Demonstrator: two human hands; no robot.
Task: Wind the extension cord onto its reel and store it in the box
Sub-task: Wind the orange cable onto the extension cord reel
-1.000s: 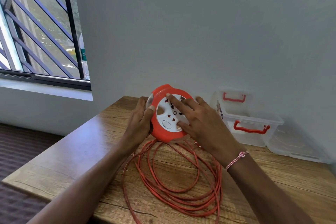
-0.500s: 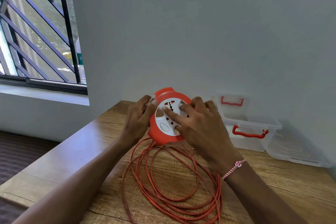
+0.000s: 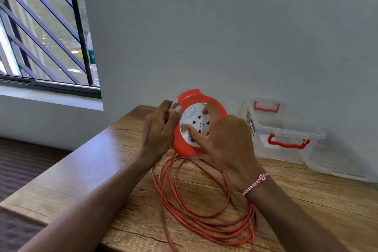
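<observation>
An orange reel (image 3: 191, 98) with a white socket face stands on edge above the wooden table (image 3: 126, 172). My left hand (image 3: 158, 131) grips its left rim. My right hand (image 3: 222, 139) lies over the white face, fingers pressed into its recesses. The orange cord (image 3: 204, 221) hangs from the reel's underside and lies in several loose loops on the table in front of me. A clear plastic box (image 3: 286, 149) with red handles stands open at the right, against the wall.
The box's clear lid (image 3: 337, 168) lies flat beside it at the far right. The grey wall runs close behind the table. A barred window (image 3: 41, 37) is at the left. The table's left edge drops to a dark floor.
The white socket face has turned under my right hand, with the oval button now at upper left. My left hand kept its grip on the rim. The view shifted slightly.
</observation>
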